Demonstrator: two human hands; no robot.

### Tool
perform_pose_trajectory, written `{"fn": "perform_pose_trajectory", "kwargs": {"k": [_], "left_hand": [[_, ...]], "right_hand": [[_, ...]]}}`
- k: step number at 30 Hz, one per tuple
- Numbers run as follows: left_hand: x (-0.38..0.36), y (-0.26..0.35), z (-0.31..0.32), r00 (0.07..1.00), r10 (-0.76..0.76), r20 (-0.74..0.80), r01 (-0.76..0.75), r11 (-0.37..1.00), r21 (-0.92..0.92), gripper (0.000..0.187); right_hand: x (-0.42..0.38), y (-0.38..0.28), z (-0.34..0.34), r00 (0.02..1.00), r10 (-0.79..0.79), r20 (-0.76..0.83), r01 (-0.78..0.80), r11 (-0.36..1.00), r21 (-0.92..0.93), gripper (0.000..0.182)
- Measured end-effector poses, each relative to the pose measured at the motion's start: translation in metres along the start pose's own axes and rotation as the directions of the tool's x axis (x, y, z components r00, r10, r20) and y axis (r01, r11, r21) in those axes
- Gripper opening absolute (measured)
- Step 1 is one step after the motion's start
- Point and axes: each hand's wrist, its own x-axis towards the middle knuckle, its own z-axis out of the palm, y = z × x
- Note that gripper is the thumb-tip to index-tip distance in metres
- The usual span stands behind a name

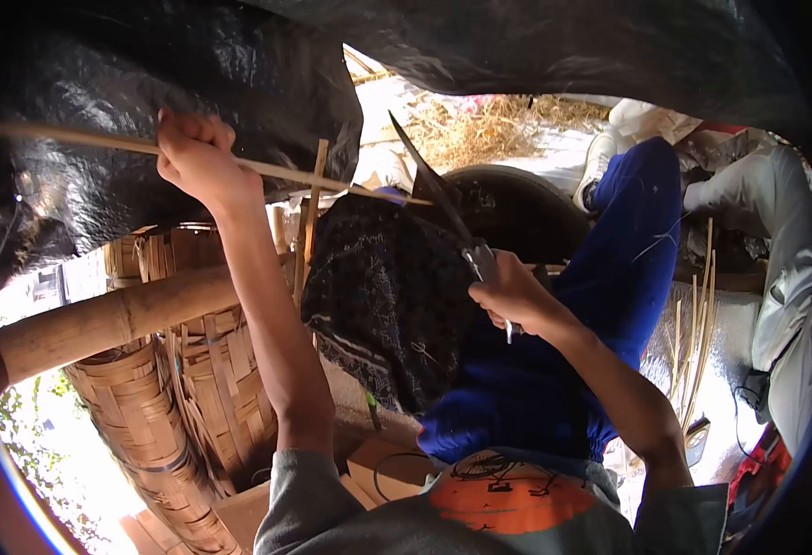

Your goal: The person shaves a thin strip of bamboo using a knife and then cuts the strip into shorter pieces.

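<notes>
My left hand (pixel 197 159) is raised at the upper left, its fingers wrapped round a long thin bamboo strip (pixel 285 174). The strip slants slightly down to the right, and its far tip overlaps the knife blade in this view. In my right hand (pixel 520 298) is the handle of a long curved knife (pixel 443 199), with the dark blade pointing up and away to the left. Below the blade, a dark patterned cloth (pixel 378 296) drapes over my blue-trousered leg (pixel 632 240).
Woven bamboo baskets (pixel 137 416) stand at the left under a thick bamboo pole (pixel 110 326). Black plastic sheeting (pixel 563 42) hangs low overhead. Thin strips (pixel 697 324) stand upright at the right, near another person's pale trouser leg (pixel 781 240). Dry straw (pixel 480 129) lies behind a dark round basin (pixel 526 203).
</notes>
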Motion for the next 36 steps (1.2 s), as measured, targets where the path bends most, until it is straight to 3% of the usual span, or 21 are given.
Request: {"fn": "perform_pose_trajectory", "kwargs": {"k": [4, 6, 10, 12, 13, 15, 19, 22, 24, 28, 30, 31, 33, 34, 35, 36], "left_hand": [[-0.010, 0.005, 0.009, 0.994, -0.048, -0.095, 0.053, 0.997, 0.052, 0.041], [-0.008, 0.006, 0.008, 0.992, -0.102, 0.072, 0.104, 0.994, -0.030, 0.045], [-0.004, 0.010, 0.015, 0.974, -0.188, 0.122, 0.209, 0.961, -0.182, 0.050], [0.003, 0.011, -0.002, 0.874, -0.286, 0.394, 0.337, 0.939, -0.065, 0.052], [0.004, 0.011, -0.006, 0.873, -0.289, 0.393, 0.339, 0.939, -0.062, 0.052], [0.002, 0.009, -0.011, 0.822, -0.229, 0.521, 0.404, 0.880, -0.251, 0.050], [-0.007, 0.009, -0.011, 0.857, -0.185, 0.481, 0.341, 0.904, -0.259, 0.047], [-0.010, 0.007, -0.009, 0.882, -0.204, 0.426, 0.296, 0.941, -0.162, 0.045], [-0.012, 0.005, -0.011, 0.853, -0.175, 0.492, 0.311, 0.927, -0.209, 0.043], [-0.013, 0.003, -0.013, 0.874, -0.176, 0.452, 0.288, 0.938, -0.192, 0.040], [-0.014, 0.001, -0.015, 0.889, -0.180, 0.421, 0.285, 0.937, -0.203, 0.033], [-0.015, 0.003, -0.016, 0.888, -0.173, 0.426, 0.281, 0.938, -0.205, 0.033], [-0.013, 0.001, -0.015, 0.878, -0.213, 0.429, 0.323, 0.924, -0.203, 0.025], [-0.009, -0.002, -0.016, 0.873, -0.136, 0.468, 0.289, 0.917, -0.273, 0.019], [-0.009, -0.007, -0.019, 0.871, -0.153, 0.466, 0.304, 0.914, -0.268, 0.019], [-0.013, -0.003, -0.015, 0.899, -0.171, 0.404, 0.280, 0.932, -0.230, 0.020]], "right_hand": [[-0.017, -0.017, -0.007, 0.998, -0.045, -0.054, 0.046, 0.999, 0.024, 0.012], [-0.025, -0.025, -0.007, 0.997, -0.047, -0.058, 0.049, 0.999, 0.020, 0.012], [-0.036, -0.022, -0.001, 0.997, -0.049, -0.065, 0.048, 0.999, -0.010, 0.014], [-0.038, -0.020, 0.002, 0.998, -0.046, -0.035, 0.046, 0.999, 0.003, 0.016], [-0.038, -0.018, 0.003, 0.999, -0.043, -0.034, 0.043, 0.999, 0.005, 0.016], [-0.037, -0.014, 0.004, 0.999, -0.031, -0.016, 0.030, 0.999, -0.015, 0.021], [-0.043, -0.028, 0.005, 1.000, 0.014, -0.014, -0.015, 0.996, -0.083, 0.028], [-0.051, -0.051, 0.005, 0.998, -0.035, 0.046, 0.042, 0.986, -0.160, 0.031], [-0.057, -0.064, 0.008, 0.978, -0.203, 0.052, 0.209, 0.969, -0.131, 0.028], [-0.053, -0.066, 0.009, 0.965, -0.262, 0.025, 0.263, 0.960, -0.092, 0.027], [-0.032, -0.039, 0.010, 0.981, 0.013, 0.192, -0.034, 0.994, 0.108, 0.026], [-0.028, -0.032, 0.009, 0.982, 0.005, 0.190, -0.026, 0.994, 0.110, 0.026], [-0.021, -0.032, 0.005, 0.956, 0.217, 0.196, -0.243, 0.962, 0.125, 0.019], [-0.025, -0.037, 0.000, 0.975, 0.150, 0.163, -0.171, 0.977, 0.129, 0.017], [-0.029, -0.042, -0.005, 0.973, 0.165, 0.162, -0.187, 0.973, 0.134, 0.017], [-0.035, -0.058, -0.011, 0.988, 0.053, 0.147, -0.058, 0.998, 0.030, 0.017]]}}
